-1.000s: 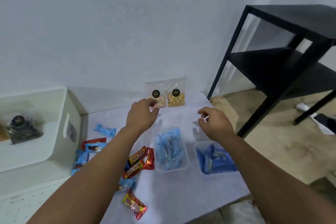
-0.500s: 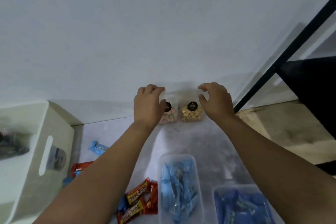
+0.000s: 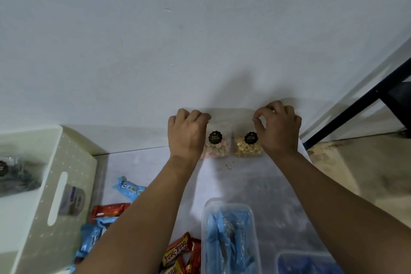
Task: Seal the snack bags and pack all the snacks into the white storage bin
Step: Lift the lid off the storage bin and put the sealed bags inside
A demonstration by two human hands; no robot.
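reaching across the table [image 3: 255,182], both hands are at the two clear snack bags that lean against the wall [image 3: 200,40] at 12 o'clock. left hand [image 3: 187,133] has its fingers curled over the top left corner of the pink-biscuit bag [image 3: 216,148]; the fingertips are hidden behind the knuckles, so whether it actually grips the film cannot be told. right hand [image 3: 278,130] has thumb and forefinger pinched together at the top edge of the yellow-snack bag [image 3: 248,148], apparently nipping the clear film. each bag carries a round black label and stands upright, the two touching side by side.

versus half a second ago: both hands were spread open above the bags; now they are closed down onto the top edges. a second ago they were still short of the bags, over the middle of the table. the bags have not shifted. the view has tipped nearer the wall.

white storage bin [image 3: 66,184] sits at 9 o'clock, well apart from the bags, with a dark packet [image 3: 17,178] inside. loose wrapped bars lie at 7 o'clock: a blue one [image 3: 127,188], a red one [image 3: 109,210], red-and-yellow ones [image 3: 178,251] near the bottom edge. a clear tub of light blue packets [image 3: 230,236] stands at 6 o'clock, a second tub of dark blue packets [image 3: 309,262] at 5 o'clock. black shelf frame [image 3: 355,104] at 3 o'clock.
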